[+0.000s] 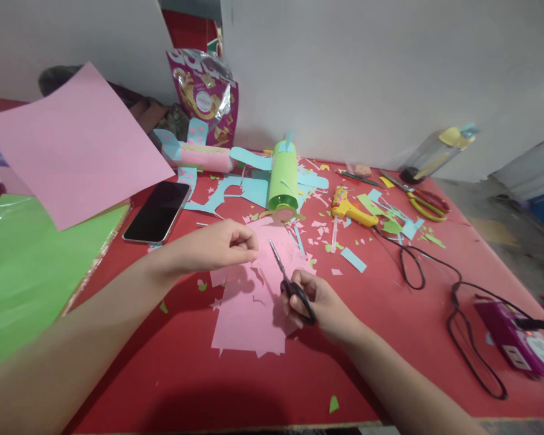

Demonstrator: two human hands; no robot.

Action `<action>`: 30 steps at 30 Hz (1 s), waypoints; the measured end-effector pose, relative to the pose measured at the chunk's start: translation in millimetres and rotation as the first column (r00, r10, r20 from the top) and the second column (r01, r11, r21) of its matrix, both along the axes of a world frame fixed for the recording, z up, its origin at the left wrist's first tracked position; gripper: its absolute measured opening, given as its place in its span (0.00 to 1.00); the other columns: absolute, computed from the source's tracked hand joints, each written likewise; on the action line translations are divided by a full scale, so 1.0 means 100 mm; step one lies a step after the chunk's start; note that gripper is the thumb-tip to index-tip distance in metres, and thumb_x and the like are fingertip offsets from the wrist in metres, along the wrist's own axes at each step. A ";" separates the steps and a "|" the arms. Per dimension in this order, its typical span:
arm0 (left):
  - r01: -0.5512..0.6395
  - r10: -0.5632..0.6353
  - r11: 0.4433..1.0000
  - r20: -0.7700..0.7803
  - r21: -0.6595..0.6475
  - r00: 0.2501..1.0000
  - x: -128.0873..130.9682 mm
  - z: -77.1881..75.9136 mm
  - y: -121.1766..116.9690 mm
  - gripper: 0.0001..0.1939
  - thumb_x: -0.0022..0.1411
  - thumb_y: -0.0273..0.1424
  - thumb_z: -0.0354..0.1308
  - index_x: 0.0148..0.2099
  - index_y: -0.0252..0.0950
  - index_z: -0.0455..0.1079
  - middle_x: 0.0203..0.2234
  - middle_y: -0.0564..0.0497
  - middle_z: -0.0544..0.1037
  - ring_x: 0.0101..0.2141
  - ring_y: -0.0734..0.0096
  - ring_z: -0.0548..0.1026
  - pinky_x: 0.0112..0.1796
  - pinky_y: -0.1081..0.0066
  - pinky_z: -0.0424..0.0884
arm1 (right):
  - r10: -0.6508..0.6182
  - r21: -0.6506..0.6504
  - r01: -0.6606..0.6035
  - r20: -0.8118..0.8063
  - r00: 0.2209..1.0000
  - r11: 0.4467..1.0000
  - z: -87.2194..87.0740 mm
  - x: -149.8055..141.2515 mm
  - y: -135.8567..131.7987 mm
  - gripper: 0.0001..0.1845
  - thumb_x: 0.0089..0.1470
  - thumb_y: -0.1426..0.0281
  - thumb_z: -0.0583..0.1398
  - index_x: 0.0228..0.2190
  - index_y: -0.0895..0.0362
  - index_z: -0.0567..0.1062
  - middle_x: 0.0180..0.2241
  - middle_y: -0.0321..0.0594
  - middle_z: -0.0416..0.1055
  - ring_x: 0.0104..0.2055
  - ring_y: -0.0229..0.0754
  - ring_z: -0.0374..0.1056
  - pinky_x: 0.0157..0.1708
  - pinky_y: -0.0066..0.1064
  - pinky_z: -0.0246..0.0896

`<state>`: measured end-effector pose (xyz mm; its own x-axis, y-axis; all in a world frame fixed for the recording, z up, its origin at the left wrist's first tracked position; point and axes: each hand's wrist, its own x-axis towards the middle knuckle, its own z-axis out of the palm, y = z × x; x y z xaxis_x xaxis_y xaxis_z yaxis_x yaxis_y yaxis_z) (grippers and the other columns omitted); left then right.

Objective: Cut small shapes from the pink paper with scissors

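Note:
My left hand [222,244] is closed in a loose pinch just above the upper edge of a cut-up pink paper sheet [249,314] lying on the red table [381,326]. Whether it grips a small pink scrap is hard to make out. My right hand [320,302] holds black-handled scissors [290,281], blades pointing up and left over the pink sheet, nearly closed. A green tube wrapped in paper [283,175] lies beyond, on blue paper cut-outs [254,187].
A black phone [158,211] lies left. Large pink [77,145] and green [22,254] sheets cover the left side. A yellow glue gun [349,208], its black cord [457,302], a purple power strip [521,338], red-yellow scissors [424,199], a snack bag [208,99] and scraps surround.

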<state>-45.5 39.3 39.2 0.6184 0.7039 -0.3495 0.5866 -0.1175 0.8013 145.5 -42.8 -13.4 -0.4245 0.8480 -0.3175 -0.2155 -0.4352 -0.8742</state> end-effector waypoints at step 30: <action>0.044 -0.045 0.999 0.079 0.015 0.996 0.36 -0.36 -0.34 0.10 0.51 0.32 0.45 0.20 0.34 0.54 0.14 0.58 0.54 0.18 0.80 0.52 0.18 0.78 0.49 | -0.345 0.167 0.324 0.116 0.931 0.931 0.01 -0.03 0.02 0.21 0.35 0.79 0.63 0.24 0.54 0.54 0.22 0.26 0.60 0.22 0.29 0.57 0.20 0.20 0.53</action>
<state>-9.3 5.5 2.8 0.6746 0.6792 -0.2892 0.5155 -0.1529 0.8431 142.7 -40.8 -12.2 -0.0680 0.9735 -0.2183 -0.1964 -0.2275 -0.9538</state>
